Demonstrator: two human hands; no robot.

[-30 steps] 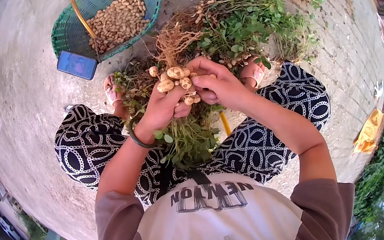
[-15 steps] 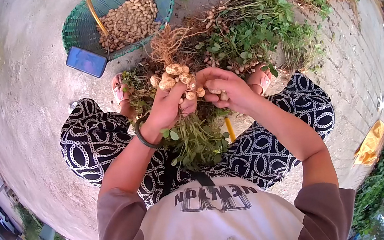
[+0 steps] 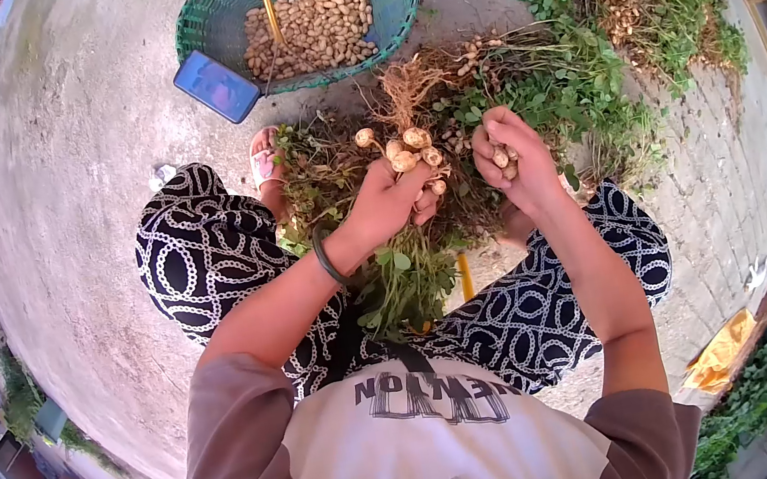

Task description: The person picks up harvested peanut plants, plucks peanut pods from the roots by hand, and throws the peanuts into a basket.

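Note:
My left hand [image 3: 388, 203] is closed round the stems of a peanut plant [image 3: 400, 287], whose leaves hang down toward my lap. Its pods [image 3: 411, 149] cluster just above my fingers, and the brown roots [image 3: 409, 88] point away from me. Off to the right, apart from the plant, my right hand [image 3: 517, 156] is curled round a few loose peanuts [image 3: 504, 160]. Beyond my hands stands a green basket [image 3: 211, 27] with a yellow handle, holding many peanuts [image 3: 313, 30].
A phone [image 3: 217, 86] rests at the basket's near left rim. Heaps of peanut plants [image 3: 579, 75] lie at the right and back right. More plant matter [image 3: 321, 169] lies between my feet. An orange-yellow sheet [image 3: 720, 353] is at the far right.
My right hand has come away from the pod cluster and moved right and slightly forward with peanuts in it. My left hand still grips the plant. The whole view has shifted.

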